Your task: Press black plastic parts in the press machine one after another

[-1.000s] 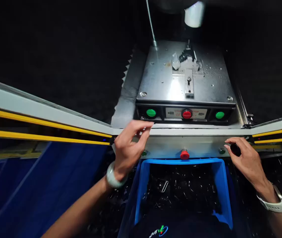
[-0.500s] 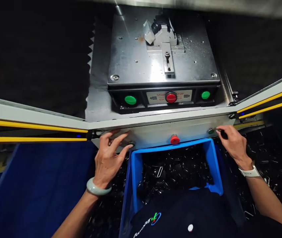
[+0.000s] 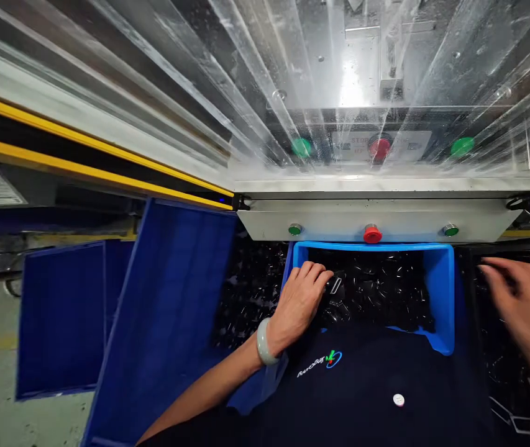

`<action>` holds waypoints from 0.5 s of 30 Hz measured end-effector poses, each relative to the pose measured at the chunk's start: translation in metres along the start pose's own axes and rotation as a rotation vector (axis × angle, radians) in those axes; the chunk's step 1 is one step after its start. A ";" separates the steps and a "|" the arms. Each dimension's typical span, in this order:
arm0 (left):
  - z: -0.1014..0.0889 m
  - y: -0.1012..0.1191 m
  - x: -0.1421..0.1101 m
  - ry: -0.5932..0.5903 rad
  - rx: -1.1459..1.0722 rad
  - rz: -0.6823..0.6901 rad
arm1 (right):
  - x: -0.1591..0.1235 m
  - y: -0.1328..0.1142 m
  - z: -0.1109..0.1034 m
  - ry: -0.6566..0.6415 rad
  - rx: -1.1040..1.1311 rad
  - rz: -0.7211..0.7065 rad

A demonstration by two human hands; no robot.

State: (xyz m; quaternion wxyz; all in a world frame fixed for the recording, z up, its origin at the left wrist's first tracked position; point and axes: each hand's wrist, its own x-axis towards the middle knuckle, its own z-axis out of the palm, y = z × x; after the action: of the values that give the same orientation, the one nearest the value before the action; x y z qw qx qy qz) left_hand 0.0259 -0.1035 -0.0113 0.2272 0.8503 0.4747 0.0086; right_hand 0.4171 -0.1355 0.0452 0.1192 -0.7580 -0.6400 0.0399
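My left hand (image 3: 298,299), with a pale bangle on its wrist, is over the left side of a bright blue bin (image 3: 442,298). Its fingers bend downward, slightly apart, and nothing shows in them. Close to its fingertips lies a glossy black part with a rectangular slot (image 3: 336,285), among many black parts (image 3: 381,282). My right hand (image 3: 528,310), smeared by motion, is right of the bin above more dark parts. Its thumb and fingers stand apart, with no object visible between them.
A transparent, streaked guard (image 3: 265,81) covers the machine bed. Below it, a pale panel (image 3: 330,220) carries two green buttons (image 3: 295,229) (image 3: 452,230) and a red stop button (image 3: 373,234). Dark blue crates (image 3: 166,298) stand left. Yellow-striped bars (image 3: 106,158) flank the front.
Both hands have left the panel's green buttons. My left hand has moved to the bin, my right hand outward and back. The transparent guard now covers the opening; the view has shifted.
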 end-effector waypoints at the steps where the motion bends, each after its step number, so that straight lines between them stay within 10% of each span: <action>1: 0.004 0.000 0.002 -0.071 0.058 0.003 | -0.001 -0.020 0.024 -0.082 0.067 -0.097; 8: 0.008 -0.005 0.013 -0.194 0.029 -0.014 | -0.011 -0.137 0.139 -0.519 0.143 -0.297; 15: 0.004 -0.001 0.008 0.176 -0.586 -0.089 | -0.001 -0.126 0.129 -0.553 0.388 -0.298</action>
State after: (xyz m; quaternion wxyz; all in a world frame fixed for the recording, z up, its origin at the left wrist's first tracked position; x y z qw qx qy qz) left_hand 0.0310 -0.0979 -0.0166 0.4208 0.7229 0.5067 0.2088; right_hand 0.2683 -0.1003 -0.0504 0.0876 -0.5803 -0.7319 0.3462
